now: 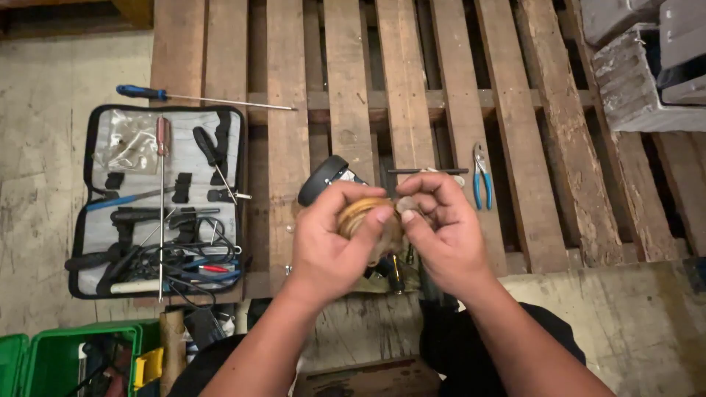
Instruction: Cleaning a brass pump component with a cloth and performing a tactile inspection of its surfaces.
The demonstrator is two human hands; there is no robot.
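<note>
Left hand [329, 246] closed around brownish coil [358, 213], right hand [440, 228] pinching its edge. Black device [323, 179] just behind hands. Blue-handled pliers [482, 176] right of hands, open tool case [158, 202] well left, on wooden pallet [353, 88].

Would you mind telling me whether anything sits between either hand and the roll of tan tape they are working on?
Nothing visible does. The left hand already grips the roll of tan tape, thumb across its face, and the right hand pinches at its edge, both above the wooden pallet.
</note>
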